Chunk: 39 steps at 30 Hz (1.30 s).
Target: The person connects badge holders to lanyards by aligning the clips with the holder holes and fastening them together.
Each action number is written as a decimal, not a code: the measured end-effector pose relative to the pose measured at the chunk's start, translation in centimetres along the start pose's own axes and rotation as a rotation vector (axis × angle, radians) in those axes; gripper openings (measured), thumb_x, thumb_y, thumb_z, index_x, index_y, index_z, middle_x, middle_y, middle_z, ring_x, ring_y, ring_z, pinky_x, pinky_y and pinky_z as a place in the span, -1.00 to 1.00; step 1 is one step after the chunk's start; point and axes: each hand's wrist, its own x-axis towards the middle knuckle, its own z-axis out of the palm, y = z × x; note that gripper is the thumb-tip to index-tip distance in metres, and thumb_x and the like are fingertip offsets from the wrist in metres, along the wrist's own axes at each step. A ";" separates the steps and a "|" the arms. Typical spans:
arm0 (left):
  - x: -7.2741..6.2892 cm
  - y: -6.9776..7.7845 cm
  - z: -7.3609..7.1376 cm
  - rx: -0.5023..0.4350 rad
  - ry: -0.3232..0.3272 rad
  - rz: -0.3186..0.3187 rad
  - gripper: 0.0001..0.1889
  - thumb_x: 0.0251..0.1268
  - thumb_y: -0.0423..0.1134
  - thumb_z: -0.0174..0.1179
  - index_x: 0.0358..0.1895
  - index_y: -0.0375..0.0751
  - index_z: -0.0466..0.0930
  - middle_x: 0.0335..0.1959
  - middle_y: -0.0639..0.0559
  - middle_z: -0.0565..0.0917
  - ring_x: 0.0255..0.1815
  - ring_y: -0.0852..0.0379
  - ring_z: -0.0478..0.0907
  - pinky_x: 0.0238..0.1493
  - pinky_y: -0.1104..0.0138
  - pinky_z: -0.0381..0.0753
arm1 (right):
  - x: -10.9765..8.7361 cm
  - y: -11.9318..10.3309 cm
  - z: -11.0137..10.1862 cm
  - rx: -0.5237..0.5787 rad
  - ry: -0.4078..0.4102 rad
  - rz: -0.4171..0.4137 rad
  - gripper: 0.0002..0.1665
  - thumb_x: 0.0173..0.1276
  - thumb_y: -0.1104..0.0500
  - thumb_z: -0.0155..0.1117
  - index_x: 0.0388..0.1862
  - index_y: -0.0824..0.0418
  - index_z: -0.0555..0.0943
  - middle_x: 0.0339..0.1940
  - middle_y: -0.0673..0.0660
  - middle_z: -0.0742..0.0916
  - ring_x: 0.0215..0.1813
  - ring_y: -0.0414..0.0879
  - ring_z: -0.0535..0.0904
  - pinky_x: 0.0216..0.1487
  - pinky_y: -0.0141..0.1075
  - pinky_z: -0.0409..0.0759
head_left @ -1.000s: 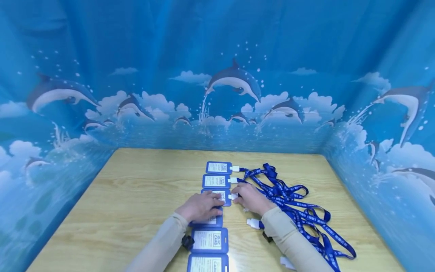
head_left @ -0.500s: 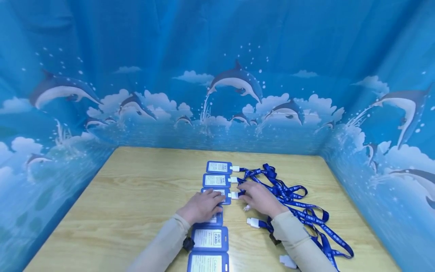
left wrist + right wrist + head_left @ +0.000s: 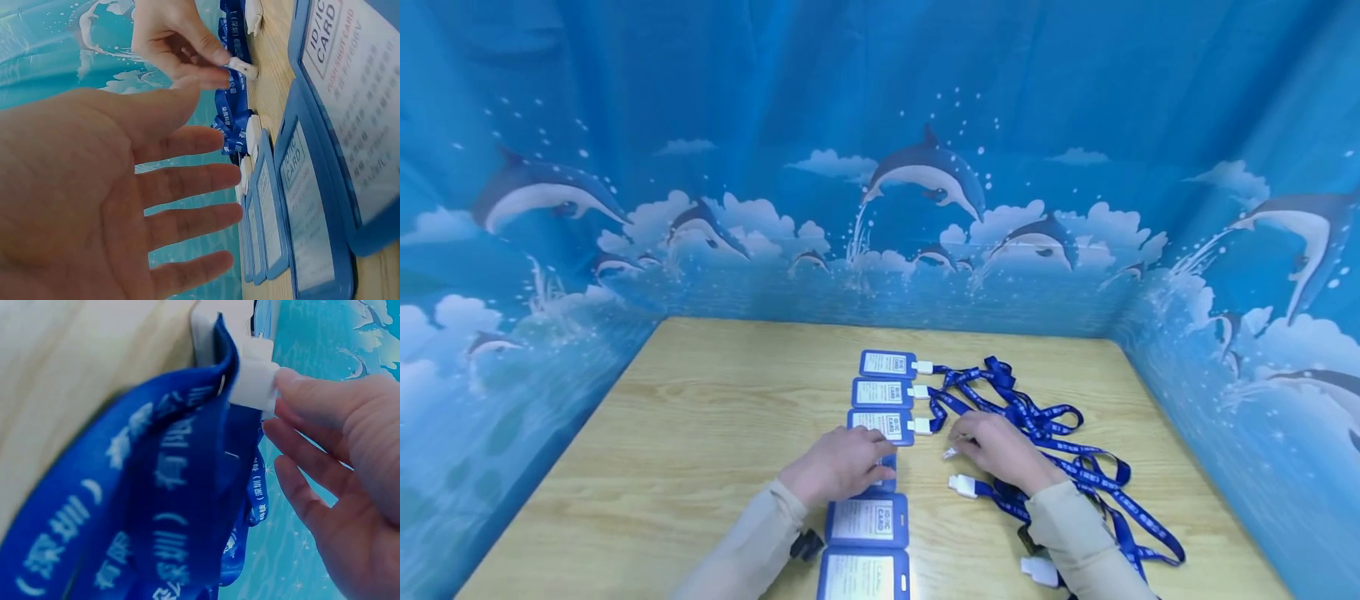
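My right hand [image 3: 1002, 450] pinches the white plastic clip [image 3: 252, 381] of a blue lanyard [image 3: 172, 487] between thumb and forefinger, right of the card row. In the left wrist view that clip's small end points toward the cards. My left hand [image 3: 837, 468], fingers straight and spread, hovers over a blue ID card holder [image 3: 887, 473] in the row, covering much of it. Beyond it lie three card holders, the nearest of them [image 3: 880, 426] with a white clip [image 3: 922, 426] at its slot end. Nearer me lies a card holder [image 3: 867, 520] with its slot bare.
Another bare card holder [image 3: 865, 575] lies at the front. More lanyards [image 3: 1086, 475] spread in a tangle on the right of the wooden table [image 3: 722, 400]. Two loose white clips [image 3: 962, 485] rest beneath and beside the right arm. A dolphin-print curtain [image 3: 880, 275] surrounds the table.
My right hand has let go of the clip on the third card holder, moved right and toward me, and taken another white clip. The left hand has slid slightly toward me.
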 end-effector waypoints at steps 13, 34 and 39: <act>-1.2 -0.7 0.9 -0.023 -0.012 0.026 -0.51 0.44 0.12 0.16 0.32 0.02 0.57 0.35 -0.05 0.57 0.31 -0.05 0.55 0.31 0.01 0.58 | -0.4 0.6 0.3 0.047 -0.057 -0.002 -0.77 0.27 0.24 0.47 -0.08 0.07 0.76 -0.15 -0.10 0.75 -0.08 -0.20 0.67 -0.01 -0.28 0.73; -2.2 -0.6 0.9 0.010 -0.041 0.049 -0.59 0.43 0.08 0.18 0.23 0.07 0.64 0.41 -0.01 0.51 0.40 -0.09 0.47 0.37 -0.03 0.52 | -1.1 0.7 0.3 0.034 -0.063 -0.002 -0.72 0.35 0.20 0.41 0.03 0.16 0.74 -0.03 0.04 0.78 0.02 -0.07 0.71 0.06 -0.17 0.73; -2.2 -0.4 0.8 0.009 -0.037 0.037 -0.58 0.41 0.09 0.19 0.24 0.07 0.63 0.41 0.00 0.52 0.38 -0.07 0.48 0.35 -0.04 0.53 | -1.4 0.5 0.1 0.057 -0.064 -0.004 -0.72 0.37 0.17 0.40 0.04 0.17 0.73 -0.05 0.03 0.77 -0.01 -0.09 0.71 0.01 -0.21 0.74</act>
